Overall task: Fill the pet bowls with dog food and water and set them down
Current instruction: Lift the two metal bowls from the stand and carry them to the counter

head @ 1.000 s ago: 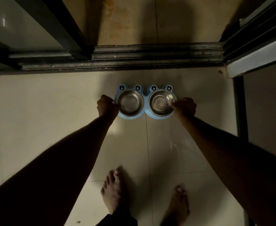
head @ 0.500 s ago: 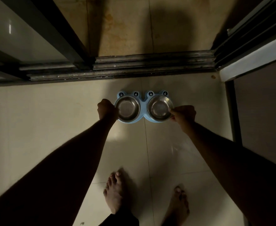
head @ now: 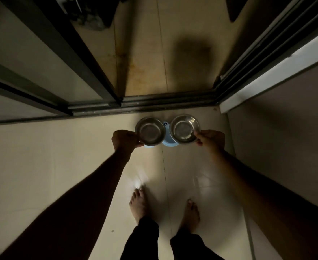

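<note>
While my left grip pinches the left bowl by its rim and my right grip pinches the right bowl, both seemingly empty over the blue stand on the floor, I'd lift level, rims apart. I can read no writing.

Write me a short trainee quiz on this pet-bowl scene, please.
1. True or false: the left round stainless-steel bowl holds dog food.
2. What lies beneath both bowls? A) grey towel B) light-blue plastic stand C) wooden tray
3. Fill in: the right round stainless-steel bowl is pinched at its rim by the ____ hand.
Key: 1 false; 2 B; 3 right hand.
</note>
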Demonstrator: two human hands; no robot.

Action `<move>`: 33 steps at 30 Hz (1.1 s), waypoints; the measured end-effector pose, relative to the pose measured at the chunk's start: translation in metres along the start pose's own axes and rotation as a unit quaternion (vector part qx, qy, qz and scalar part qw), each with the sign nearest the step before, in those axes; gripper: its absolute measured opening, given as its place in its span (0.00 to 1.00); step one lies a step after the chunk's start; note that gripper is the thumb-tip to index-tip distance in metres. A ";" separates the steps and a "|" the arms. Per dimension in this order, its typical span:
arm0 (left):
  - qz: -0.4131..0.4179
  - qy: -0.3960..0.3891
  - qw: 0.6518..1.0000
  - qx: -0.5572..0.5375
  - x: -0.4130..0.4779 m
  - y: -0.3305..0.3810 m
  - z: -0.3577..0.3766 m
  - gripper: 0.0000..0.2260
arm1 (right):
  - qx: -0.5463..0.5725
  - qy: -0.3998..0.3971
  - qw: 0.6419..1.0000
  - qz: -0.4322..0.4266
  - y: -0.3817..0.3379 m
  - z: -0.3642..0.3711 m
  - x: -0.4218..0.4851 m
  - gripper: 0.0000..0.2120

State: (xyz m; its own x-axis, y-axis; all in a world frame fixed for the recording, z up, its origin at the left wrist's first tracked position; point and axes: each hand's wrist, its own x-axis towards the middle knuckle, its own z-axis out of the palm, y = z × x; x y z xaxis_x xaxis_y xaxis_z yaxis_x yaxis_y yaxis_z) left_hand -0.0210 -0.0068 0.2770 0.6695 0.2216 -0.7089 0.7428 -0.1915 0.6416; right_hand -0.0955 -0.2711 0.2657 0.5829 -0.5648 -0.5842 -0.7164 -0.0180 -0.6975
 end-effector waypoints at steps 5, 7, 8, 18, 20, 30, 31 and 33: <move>0.036 -0.011 0.995 -0.092 -0.079 0.065 -0.023 0.08 | 0.071 0.018 0.996 -0.057 -0.071 -0.043 -0.071 0.09; 0.063 -0.021 0.990 -0.124 -0.108 0.090 -0.029 0.08 | 0.086 0.021 0.993 -0.074 -0.091 -0.058 -0.096 0.11; 0.074 -0.028 0.987 -0.138 -0.129 0.111 -0.035 0.07 | 0.094 0.025 0.992 -0.086 -0.111 -0.067 -0.113 0.13; 0.141 -0.024 0.965 -0.222 -0.268 0.252 -0.086 0.06 | 0.271 0.038 0.959 -0.072 -0.258 -0.136 -0.232 0.09; 0.151 -0.029 0.963 -0.223 -0.291 0.274 -0.100 0.06 | 0.309 0.038 0.949 -0.058 -0.282 -0.150 -0.254 0.06; 0.203 -0.119 0.958 -0.164 -0.348 0.338 -0.125 0.11 | 0.366 0.095 0.921 -0.097 -0.339 -0.212 -0.325 0.09; 0.206 -0.138 0.956 -0.156 -0.353 0.342 -0.124 0.11 | 0.363 0.109 0.921 -0.094 -0.341 -0.218 -0.329 0.08; 0.213 -0.169 0.954 -0.128 -0.364 0.352 -0.117 0.10 | 0.371 0.131 0.915 -0.092 -0.343 -0.231 -0.338 0.06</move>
State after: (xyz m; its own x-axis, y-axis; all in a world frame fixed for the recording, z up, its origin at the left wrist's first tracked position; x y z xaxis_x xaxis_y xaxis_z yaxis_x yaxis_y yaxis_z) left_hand -0.0038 -0.0428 0.7956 0.9065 -0.1533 -0.3935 0.4053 0.0536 0.9126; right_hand -0.1355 -0.2650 0.7986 0.4857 -0.7888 -0.3766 -0.1007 0.3774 -0.9205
